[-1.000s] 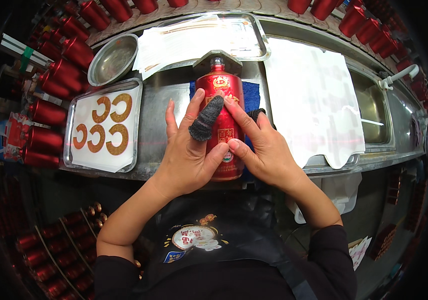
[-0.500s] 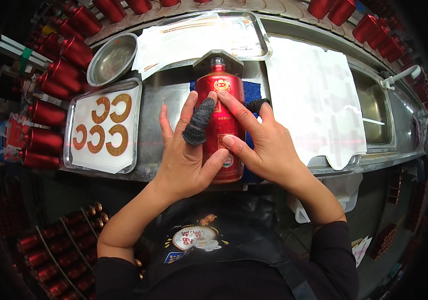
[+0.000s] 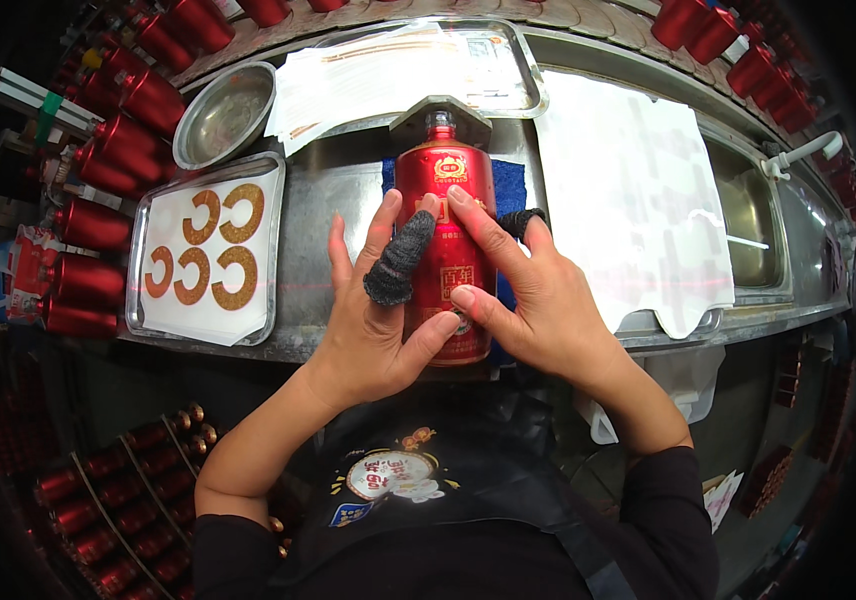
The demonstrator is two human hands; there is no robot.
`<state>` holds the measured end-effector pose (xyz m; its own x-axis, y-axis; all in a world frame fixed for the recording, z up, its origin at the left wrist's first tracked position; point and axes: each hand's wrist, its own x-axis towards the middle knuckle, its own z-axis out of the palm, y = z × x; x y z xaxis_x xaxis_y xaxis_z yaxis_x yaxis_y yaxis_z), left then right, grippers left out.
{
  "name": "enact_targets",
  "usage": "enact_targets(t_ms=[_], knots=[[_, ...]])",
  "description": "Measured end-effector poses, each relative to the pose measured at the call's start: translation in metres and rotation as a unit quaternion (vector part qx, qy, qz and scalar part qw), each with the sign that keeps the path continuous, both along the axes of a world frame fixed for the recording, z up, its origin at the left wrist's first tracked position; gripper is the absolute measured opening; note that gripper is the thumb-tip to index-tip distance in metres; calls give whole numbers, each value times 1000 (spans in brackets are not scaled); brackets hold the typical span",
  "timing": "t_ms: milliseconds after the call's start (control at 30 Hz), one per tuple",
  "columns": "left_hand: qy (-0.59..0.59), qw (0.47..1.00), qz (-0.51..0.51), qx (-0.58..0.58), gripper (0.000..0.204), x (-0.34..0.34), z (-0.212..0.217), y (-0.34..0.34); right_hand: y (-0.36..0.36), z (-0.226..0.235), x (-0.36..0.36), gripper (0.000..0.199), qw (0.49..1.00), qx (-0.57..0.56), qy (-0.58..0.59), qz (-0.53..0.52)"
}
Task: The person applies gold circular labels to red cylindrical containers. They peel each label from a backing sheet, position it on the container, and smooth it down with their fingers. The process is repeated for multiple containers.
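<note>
A glossy red bottle with gold print lies on its back, neck pointing away from me, on a blue cloth. Its neck rests at a dark metal holder. My left hand touches the bottle's left side, its fingers spread and thumb low near the base. One of its fingers wears a dark grey knit finger sleeve. From the right, my right hand lays a straight index finger and thumb on the bottle's front. A black finger sleeve covers another of its fingers. Neither hand is wrapped round the bottle.
To the left, a metal tray holds several gold C-shaped pieces, below a steel bowl. Strip sheets lie on a back tray. White sheets are to the right, beside a sink. More red bottles stand left.
The bottle has shifted slightly right and turned a little, so its gold print faces up more. Both hands have moved slightly with it, fingertips still on its front.
</note>
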<state>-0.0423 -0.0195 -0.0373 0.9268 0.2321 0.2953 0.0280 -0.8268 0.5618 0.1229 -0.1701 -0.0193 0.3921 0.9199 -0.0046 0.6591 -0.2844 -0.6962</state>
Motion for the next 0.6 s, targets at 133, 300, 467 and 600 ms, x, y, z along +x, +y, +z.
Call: enact_targets(t_ms=[133, 300, 467, 600], knots=[[12, 1000, 0, 15, 79, 2, 0, 2, 2, 1, 1, 73, 1000, 3, 11, -3], [1, 1000, -9, 10, 79, 3, -1, 5, 5, 2, 0, 72, 1000, 3, 19, -9], [-10, 1000, -18, -16, 79, 0, -1, 6, 1, 4, 2, 72, 1000, -6, 25, -12], [7, 999, -29, -17, 79, -1, -1, 5, 0, 2, 1, 72, 1000, 0, 27, -5]])
